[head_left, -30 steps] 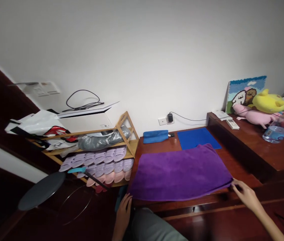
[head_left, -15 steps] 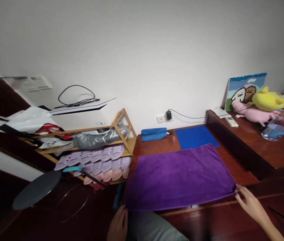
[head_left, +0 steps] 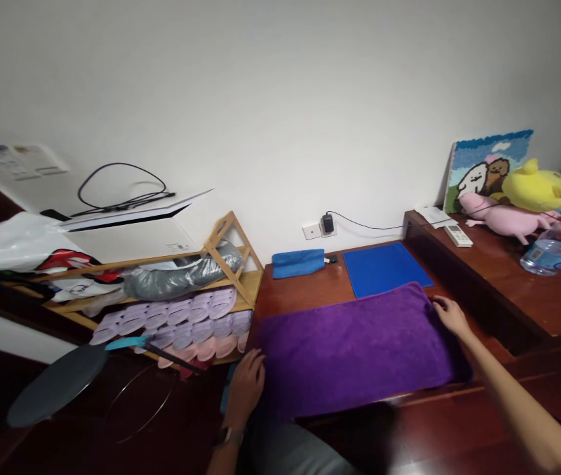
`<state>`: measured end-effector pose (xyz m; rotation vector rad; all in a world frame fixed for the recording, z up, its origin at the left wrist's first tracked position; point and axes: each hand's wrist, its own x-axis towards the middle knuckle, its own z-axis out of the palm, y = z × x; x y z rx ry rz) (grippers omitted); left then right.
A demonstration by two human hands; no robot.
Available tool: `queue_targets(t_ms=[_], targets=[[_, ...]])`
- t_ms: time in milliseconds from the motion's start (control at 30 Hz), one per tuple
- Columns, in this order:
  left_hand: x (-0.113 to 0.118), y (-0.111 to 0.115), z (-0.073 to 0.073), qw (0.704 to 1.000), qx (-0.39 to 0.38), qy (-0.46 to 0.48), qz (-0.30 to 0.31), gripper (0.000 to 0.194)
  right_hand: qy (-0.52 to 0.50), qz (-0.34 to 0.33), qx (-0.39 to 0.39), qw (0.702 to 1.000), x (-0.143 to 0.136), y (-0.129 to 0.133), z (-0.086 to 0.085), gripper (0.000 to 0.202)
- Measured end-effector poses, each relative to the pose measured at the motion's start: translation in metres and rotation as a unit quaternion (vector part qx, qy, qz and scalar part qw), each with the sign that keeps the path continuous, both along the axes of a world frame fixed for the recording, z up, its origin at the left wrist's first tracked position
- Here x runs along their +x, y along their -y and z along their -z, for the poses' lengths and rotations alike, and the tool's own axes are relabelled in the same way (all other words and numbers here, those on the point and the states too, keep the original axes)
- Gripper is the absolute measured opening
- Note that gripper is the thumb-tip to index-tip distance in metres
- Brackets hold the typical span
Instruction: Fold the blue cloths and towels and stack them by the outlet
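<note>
A purple towel (head_left: 354,349) lies spread over the front of a reddish-brown wooden table, with mild creases across it. My left hand (head_left: 247,382) is at the towel's left edge, its fingers slightly bent and pointing towards the cloth. At the right edge, below the far right corner, is my right hand (head_left: 451,316), fingers loosely apart and reaching to the cloth's border. Neither hand visibly grips the towel. Behind it are a flat blue cloth (head_left: 384,269) and a folded blue cloth (head_left: 299,263).
To the left, a wooden rack (head_left: 248,290) holds pale purple and pink slippers (head_left: 181,316). A raised wooden surface (head_left: 518,290) on the right carries a water bottle (head_left: 550,254), plush toys (head_left: 501,218) and a remote (head_left: 457,236). A charger (head_left: 328,223) is plugged into the wall.
Both hands have moved up along the towel's sides, away from its near corners. My right hand has let go of the near right corner, which now lies down on the table.
</note>
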<state>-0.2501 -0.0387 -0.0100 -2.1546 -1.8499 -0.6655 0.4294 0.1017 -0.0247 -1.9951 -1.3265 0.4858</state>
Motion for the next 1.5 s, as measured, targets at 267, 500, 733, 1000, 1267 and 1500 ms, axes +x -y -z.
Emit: queue_targets(t_ms=[267, 500, 733, 1000, 1267, 1500], targets=[[0.005, -0.117, 0.022, 0.988, -0.139, -0.032, -0.062, 0.051, 0.0, 0.14, -0.096, 0.985, 0.002, -0.072, 0.016, 0.044], [0.006, -0.117, 0.048, 0.981, -0.115, -0.091, -0.124, 0.056, 0.058, 0.155, -0.138, 0.976, -0.004, -0.075, 0.032, 0.045], [0.014, -0.114, 0.041, 0.981, -0.115, -0.09, -0.125, 0.056, 0.089, 0.156, -0.118, 0.977, -0.007, -0.071, 0.034, 0.065], [0.011, -0.115, 0.036, 0.984, -0.115, -0.049, -0.123, 0.056, -0.005, 0.101, -0.027, 0.994, 0.002, -0.095, 0.024, 0.034], [0.015, -0.143, 0.02, 0.973, -0.131, -0.033, -0.187, 0.053, -0.012, 0.051, 0.034, 0.998, 0.0, -0.111, -0.01, 0.027], [0.089, -0.102, -0.002, 0.992, -0.035, 0.007, -0.119, 0.048, -0.013, -0.052, 0.034, 0.998, -0.01, -0.115, -0.026, 0.021]])
